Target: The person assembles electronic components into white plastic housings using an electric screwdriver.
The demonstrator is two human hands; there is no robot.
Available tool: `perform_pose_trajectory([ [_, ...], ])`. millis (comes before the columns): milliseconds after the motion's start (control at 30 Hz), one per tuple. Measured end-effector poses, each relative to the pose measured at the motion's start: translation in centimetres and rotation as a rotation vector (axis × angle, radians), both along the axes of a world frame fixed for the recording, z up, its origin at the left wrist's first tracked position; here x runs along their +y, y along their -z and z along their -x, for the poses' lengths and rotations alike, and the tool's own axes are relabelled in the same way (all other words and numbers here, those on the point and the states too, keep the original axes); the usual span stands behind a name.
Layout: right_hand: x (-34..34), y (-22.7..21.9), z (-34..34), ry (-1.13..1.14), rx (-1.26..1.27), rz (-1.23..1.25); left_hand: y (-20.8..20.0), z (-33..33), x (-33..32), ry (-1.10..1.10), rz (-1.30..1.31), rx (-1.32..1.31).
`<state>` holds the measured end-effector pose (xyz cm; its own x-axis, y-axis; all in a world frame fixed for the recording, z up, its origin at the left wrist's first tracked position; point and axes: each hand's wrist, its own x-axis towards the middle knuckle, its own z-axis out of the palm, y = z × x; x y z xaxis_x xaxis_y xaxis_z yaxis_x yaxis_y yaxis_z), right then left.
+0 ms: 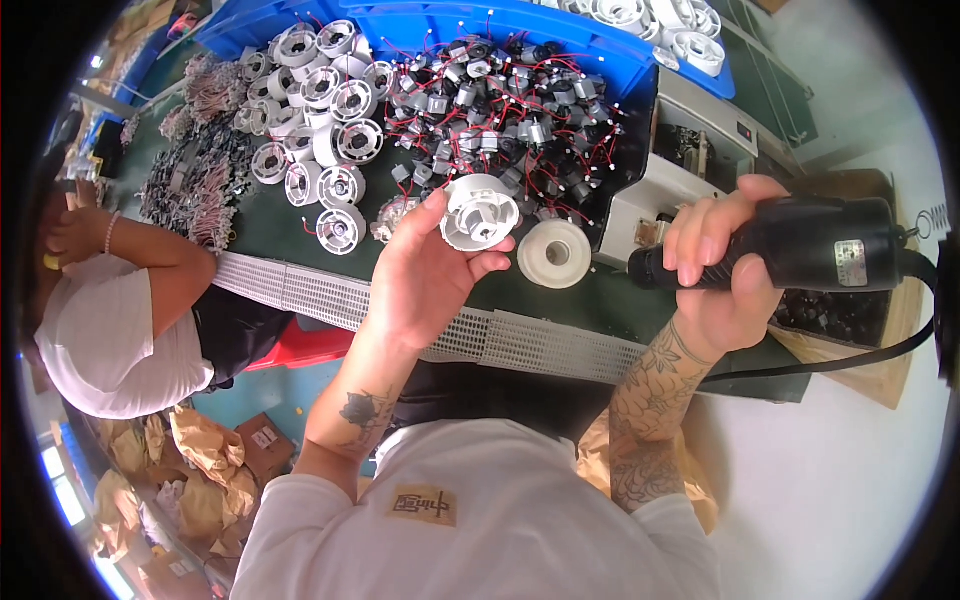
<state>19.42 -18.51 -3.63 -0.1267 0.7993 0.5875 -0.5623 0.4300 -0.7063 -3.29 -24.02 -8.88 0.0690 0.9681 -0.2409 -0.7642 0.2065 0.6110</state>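
Observation:
My left hand is closed on a round white plastic housing, its open side with inner ribs facing up, held above the green bench near its front edge. In my right hand is a black electric screwdriver, lying nearly level with its nose toward the left; its cable runs off at the right. Between the two hands a round cream-coloured fixture with a hole in its middle sits on the bench. Just left of my left hand, a small clear-and-metal part lies partly hidden.
Behind my hands is a heap of small motors with red wires. Several white housings stand to its left, beside wire bundles. A blue bin lines the back, a grey machine the right. Another person sits at left.

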Motion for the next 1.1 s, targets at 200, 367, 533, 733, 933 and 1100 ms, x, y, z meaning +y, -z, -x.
perform_pose_trajectory([
  [200, 0.0, 0.1, 0.3, 0.003, -0.009, 0.052, -0.6, 1.1, 0.3, 0.032, 0.033, -0.152],
  [367, -0.6, 0.1, 0.3, 0.015, 0.01, 0.109, -1.1, 3.8, 1.7, -0.06, -0.09, 0.083],
  [533, -0.7, 0.2, 0.1, 0.037, -0.094, 0.054, -2.4, 11.9, 9.0, -0.641, -0.224, 1.202],
  [733, -0.9, 0.1, 0.9, -0.012, 0.047, 0.197, -4.6, 17.3, 17.4, -1.123, -0.408, 2.03],
  [933, -0.8, 0.2, 1.4, -0.006, 0.007, 0.229, -6.2, 7.7, 25.0, -0.411, -0.702, 2.004],
  [1100, -0.2, 0.7, 1.2, -0.024, -0.005, 0.235, -6.6, 3.6, 30.3, 0.044, -0.237, 2.184],
])
